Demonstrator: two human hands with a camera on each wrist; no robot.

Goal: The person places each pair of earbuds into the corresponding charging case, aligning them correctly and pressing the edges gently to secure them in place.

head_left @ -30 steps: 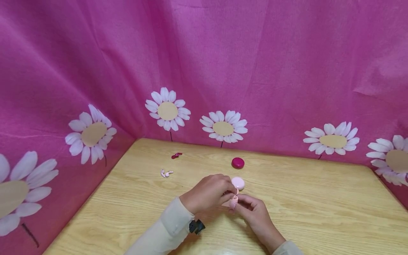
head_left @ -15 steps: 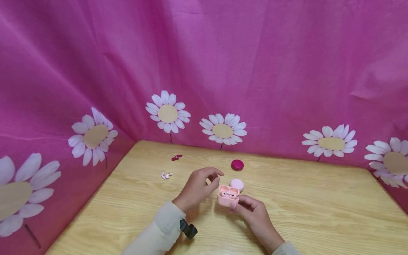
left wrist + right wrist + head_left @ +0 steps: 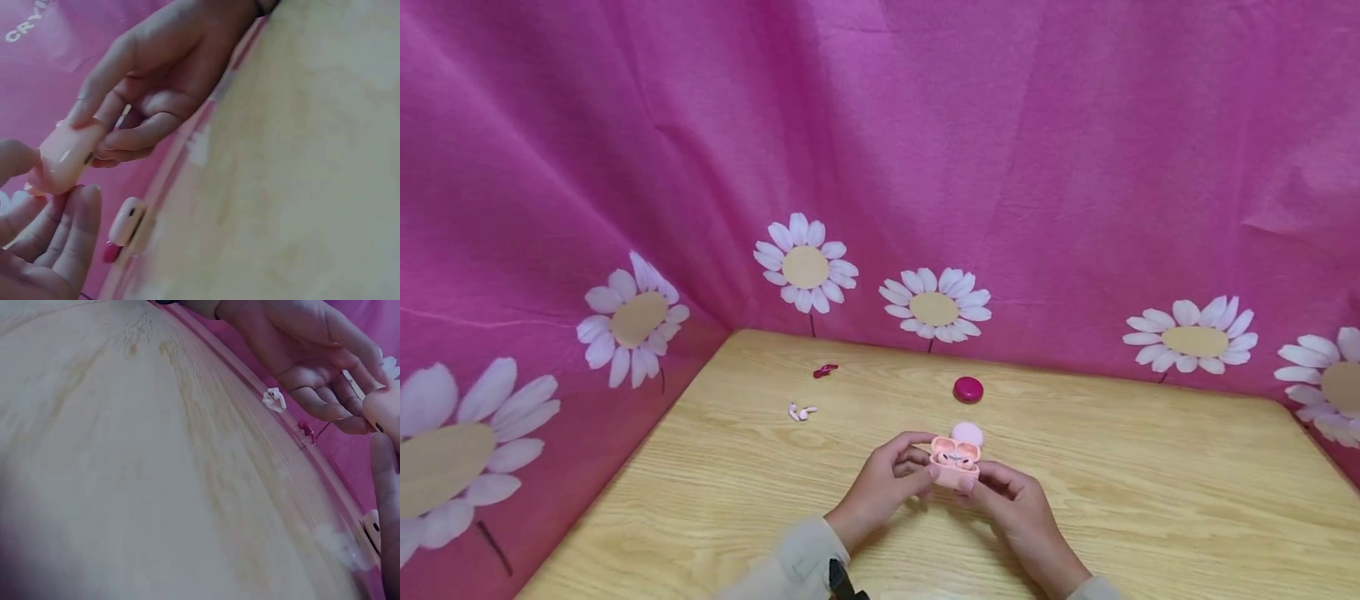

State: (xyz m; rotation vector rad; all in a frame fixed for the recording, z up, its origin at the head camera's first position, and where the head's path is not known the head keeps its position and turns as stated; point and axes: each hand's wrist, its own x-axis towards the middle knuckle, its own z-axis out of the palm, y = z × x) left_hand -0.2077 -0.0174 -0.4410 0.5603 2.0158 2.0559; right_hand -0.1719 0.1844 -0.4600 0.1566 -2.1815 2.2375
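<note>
A peach-pink earbud case (image 3: 955,477) with its lid up is held above the table, and earbuds (image 3: 957,459) sit inside it. My left hand (image 3: 891,477) grips the case's left end, thumb at the front. The right hand (image 3: 1021,510) pinches the opposite end between thumb and fingers. In the left wrist view the case (image 3: 67,156) is seen from outside, between both hands. Just behind it stands a pale pink round case (image 3: 967,433), partly covered by the raised lid.
Farther back on the wooden table (image 3: 1112,467) is a dark magenta round case (image 3: 968,389). Toward the left lie a pale pink pair of earbuds (image 3: 802,412) and a magenta pair (image 3: 825,371). A pink flowered curtain (image 3: 1045,167) borders the back and left.
My left hand first worked over the case, then drew back to the left, uncovering the earbuds inside. Now it has returned to grip the case's left end. The right hand keeps its hold.
</note>
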